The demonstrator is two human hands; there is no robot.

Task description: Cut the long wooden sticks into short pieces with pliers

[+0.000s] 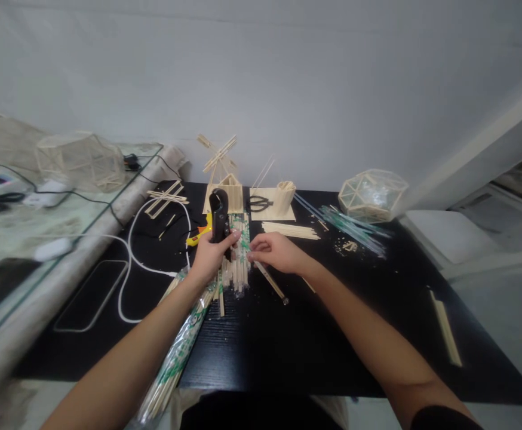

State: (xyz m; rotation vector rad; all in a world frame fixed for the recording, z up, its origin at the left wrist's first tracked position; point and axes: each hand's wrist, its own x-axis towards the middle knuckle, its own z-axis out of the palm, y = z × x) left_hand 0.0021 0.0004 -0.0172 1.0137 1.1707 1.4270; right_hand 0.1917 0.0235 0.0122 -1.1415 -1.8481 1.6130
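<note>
My left hand (211, 255) is wrapped round a black hand tool (220, 218) that stands upright; its working end is hard to make out. My right hand (272, 251) is pinched closed at the upper end of a pair of chopsticks (272, 283) in a clear wrapper, which slants down towards me. Between and behind the hands lie several wrapped chopsticks (239, 272) with green print. A yellow glue gun (199, 234) rests just left of the black tool. Below my left forearm runs a long clear bag of chopsticks (178, 352).
At the back stand a stick-built windmill model (230, 192) and a round stick holder (285, 196) on a wooden base with black scissors (260, 203). Loose sticks (290, 230), empty wrappers (355, 230) and a geometric stick frame (372, 196) lie right. A white cable (129, 263) loops left.
</note>
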